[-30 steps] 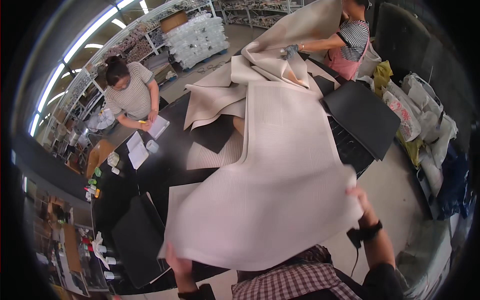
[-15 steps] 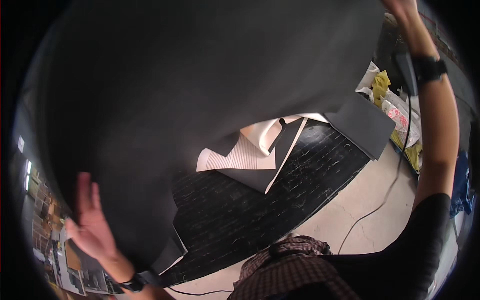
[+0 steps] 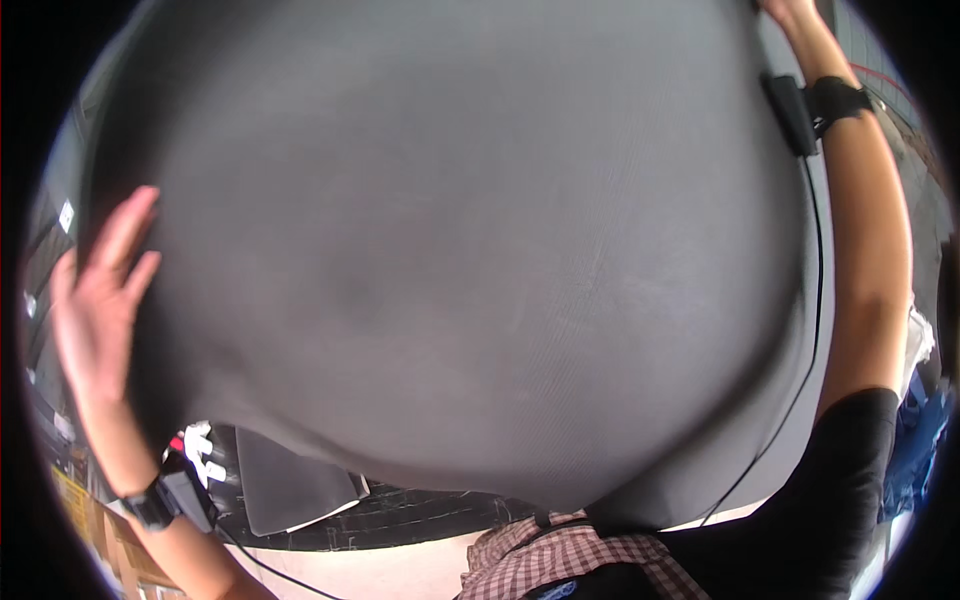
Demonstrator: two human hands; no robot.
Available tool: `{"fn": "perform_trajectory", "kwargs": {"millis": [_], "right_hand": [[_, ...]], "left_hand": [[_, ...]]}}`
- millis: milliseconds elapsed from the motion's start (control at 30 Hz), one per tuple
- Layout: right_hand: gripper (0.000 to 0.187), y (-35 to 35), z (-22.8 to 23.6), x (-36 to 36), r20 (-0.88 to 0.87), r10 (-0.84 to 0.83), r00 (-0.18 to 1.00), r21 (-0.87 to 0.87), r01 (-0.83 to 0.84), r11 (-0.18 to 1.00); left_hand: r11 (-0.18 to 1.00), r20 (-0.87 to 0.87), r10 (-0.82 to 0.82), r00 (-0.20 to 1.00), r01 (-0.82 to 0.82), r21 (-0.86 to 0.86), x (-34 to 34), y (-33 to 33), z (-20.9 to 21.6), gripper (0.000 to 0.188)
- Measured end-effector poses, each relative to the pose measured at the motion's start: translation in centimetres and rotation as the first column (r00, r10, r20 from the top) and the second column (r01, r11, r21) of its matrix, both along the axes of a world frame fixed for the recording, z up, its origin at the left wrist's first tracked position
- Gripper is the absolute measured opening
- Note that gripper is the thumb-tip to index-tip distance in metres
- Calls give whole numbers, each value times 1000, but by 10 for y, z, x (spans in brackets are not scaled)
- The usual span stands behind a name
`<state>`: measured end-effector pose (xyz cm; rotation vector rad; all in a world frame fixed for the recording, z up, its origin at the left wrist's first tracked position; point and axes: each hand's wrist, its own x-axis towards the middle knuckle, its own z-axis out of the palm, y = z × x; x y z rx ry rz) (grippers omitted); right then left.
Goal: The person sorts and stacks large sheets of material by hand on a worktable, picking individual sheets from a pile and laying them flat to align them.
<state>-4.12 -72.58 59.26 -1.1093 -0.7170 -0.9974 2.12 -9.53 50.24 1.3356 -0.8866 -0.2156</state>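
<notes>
At the left of the frame the left hand (image 3: 98, 300) lies open, fingers spread flat against the edge of a big dark grey sheet (image 3: 470, 250) that fills almost the whole picture. It looks soft, floppy and fairly light, best held at opposite edges. At upper right the right hand (image 3: 785, 10) is cut off; its grip cannot be told.

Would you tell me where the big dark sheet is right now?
In the head view the dark sheet fills nearly the whole picture, raised close before the camera between the left hand at its left edge and the right hand at its upper right corner.
</notes>
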Motion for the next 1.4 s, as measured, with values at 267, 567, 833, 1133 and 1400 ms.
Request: {"fn": "perform_trajectory", "kwargs": {"millis": [267, 567, 833, 1133, 1400], "right_hand": [[31, -35, -241, 191, -695, -268, 667, -188, 192, 963], [46, 9, -595, -66, -419, -906, -55, -872, 301, 385], [61, 57, -674, -184, -395, -760, -516, -820, 571, 38], [85, 151, -788, -278, -844, 526, 109, 415, 753, 510], [43, 193, -764, -279, -912, 357, -200, -63, 931, 360]], "left_hand": [[913, -164, 51, 985, 20, 406, 188, -88, -213, 57], [58, 528, 613, 588, -700, 712, 130, -25, -511, 68], [-32, 258, 896, 361, -529, 848, 62, 15, -570, 63], [328, -39, 902, 429, -626, 707, 81, 64, -573, 46], [846, -654, 532, 537, -317, 428, 83, 49, -522, 24]]}}
